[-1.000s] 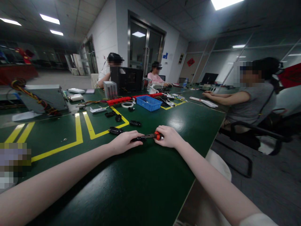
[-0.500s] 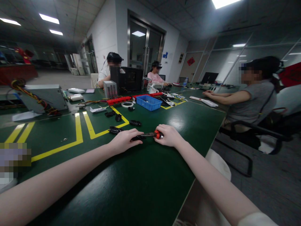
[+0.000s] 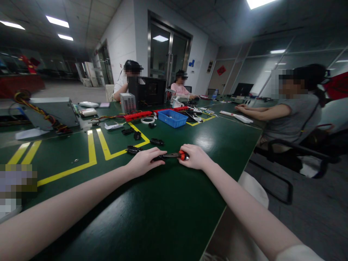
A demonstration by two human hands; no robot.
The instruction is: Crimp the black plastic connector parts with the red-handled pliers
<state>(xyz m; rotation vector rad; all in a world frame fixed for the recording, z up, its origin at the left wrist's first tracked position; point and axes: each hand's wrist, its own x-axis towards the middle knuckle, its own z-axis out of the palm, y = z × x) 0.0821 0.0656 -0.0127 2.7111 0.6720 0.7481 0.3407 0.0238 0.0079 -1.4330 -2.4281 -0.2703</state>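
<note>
My right hand (image 3: 195, 157) is closed around the red-orange handles of needle-nose pliers (image 3: 172, 155), whose jaws point left. Opposite it, my left hand (image 3: 145, 161) grips a small black plastic part (image 3: 160, 158), mostly covered by the fingers. The plier tips meet this part at its right end; whether they clamp it cannot be made out. Just behind my left hand lies a black part (image 3: 133, 149), with another black part (image 3: 157, 141) a little farther right. More small black pieces (image 3: 137, 135) rest near the yellow tape corner.
A blue bin (image 3: 173, 118) stands beyond my hands, beside a red strip (image 3: 138, 116) and a white ring (image 3: 147, 120). At left sits a metal power supply (image 3: 54, 112) with bundled wires. One person (image 3: 290, 108) sits at the right edge of the green table (image 3: 141, 217); two others sit behind.
The plier jaws have shifted slightly at the black part between my hands. Both hands stay almost in the same place.
</note>
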